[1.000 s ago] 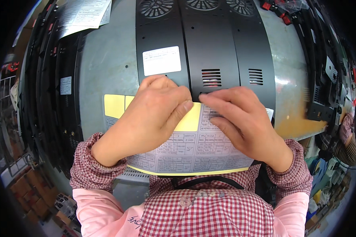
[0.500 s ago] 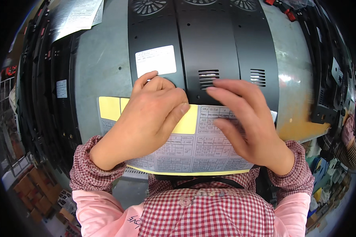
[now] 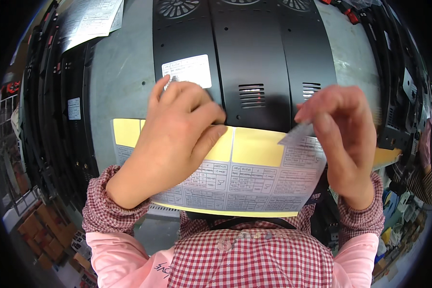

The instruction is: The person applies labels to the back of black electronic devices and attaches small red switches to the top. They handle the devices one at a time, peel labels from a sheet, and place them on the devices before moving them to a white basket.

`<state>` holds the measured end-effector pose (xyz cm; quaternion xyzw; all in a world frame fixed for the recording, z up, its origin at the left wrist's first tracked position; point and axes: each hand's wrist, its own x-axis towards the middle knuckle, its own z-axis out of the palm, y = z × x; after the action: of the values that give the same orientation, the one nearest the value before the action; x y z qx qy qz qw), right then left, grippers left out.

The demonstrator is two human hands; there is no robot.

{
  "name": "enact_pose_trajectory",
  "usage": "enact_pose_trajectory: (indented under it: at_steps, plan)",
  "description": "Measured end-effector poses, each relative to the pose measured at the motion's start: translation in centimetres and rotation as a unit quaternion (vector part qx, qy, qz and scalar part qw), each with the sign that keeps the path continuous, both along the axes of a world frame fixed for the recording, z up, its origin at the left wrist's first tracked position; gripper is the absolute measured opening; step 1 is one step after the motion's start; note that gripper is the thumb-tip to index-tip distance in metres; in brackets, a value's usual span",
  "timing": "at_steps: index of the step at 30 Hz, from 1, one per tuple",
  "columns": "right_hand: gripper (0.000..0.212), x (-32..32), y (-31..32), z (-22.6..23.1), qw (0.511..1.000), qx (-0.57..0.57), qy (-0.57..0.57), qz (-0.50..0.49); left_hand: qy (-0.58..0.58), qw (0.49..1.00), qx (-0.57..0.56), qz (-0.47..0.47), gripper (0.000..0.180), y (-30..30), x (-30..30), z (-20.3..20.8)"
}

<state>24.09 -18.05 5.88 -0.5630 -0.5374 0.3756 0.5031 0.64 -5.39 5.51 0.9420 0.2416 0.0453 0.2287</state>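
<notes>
A sheet of printed grey labels on yellow backing lies across the near ends of three black metal panels. My left hand rests over its left half, fingers curled and the thumb at the sheet's far edge, gripping it there. In my right hand, a grey sticker label is pinched between thumb and fingers, lifted off the sheet's upper right. Bare yellow backing shows beside it. A white label is stuck on the left panel, just beyond my left fingers, which partly cover it.
The panels, with vent slots and round fan grilles, lie on a grey-green table. Printed sheets are at the far left, above stacked black metal parts. More black parts line the right side. Cardboard boxes stand low at the left.
My right hand has moved right and closed on a label, peeling it up and baring yellow backing. The sheet has shifted slightly left along with my left hand.
</notes>
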Motion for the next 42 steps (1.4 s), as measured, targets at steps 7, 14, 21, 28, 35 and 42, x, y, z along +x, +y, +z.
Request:
enact_pose_trajectory:
  at_steps: [7, 14, 21, 28, 35, 42]
  plan:
    - [0.01, 0.1, 4.4, -0.3, 0.985, 0.059, -0.143, 0.076, -0.188, 0.967, -0.169, 0.019, 0.018, 1.7, 3.2, -0.2]
    - [0.04, 0.3, 6.1, -1.2, 0.996, -0.023, -0.078, 0.036, -0.231, 0.942, -0.194, 0.147, 0.013, 3.1, 3.5, -2.6]
    - [0.044, 0.8, 7.2, -4.2, 0.996, -0.053, -0.056, -0.039, -0.187, 0.967, -0.053, 0.163, 0.016, 3.4, 3.9, -4.2]
    - [0.041, 0.0, 7.5, -4.0, 0.992, -0.068, -0.075, -0.079, -0.185, 0.966, -0.013, 0.178, 0.018, 3.4, 4.0, -4.9]
    - [0.032, -0.7, 7.9, -3.4, 0.988, -0.059, -0.107, -0.096, -0.163, 0.969, 0.002, 0.187, 0.019, 3.0, 4.1, -4.8]
    - [0.032, -0.4, 7.9, -3.4, 0.988, -0.077, -0.097, -0.093, -0.163, 0.969, 0.001, 0.188, 0.018, 3.0, 4.1, -4.7]
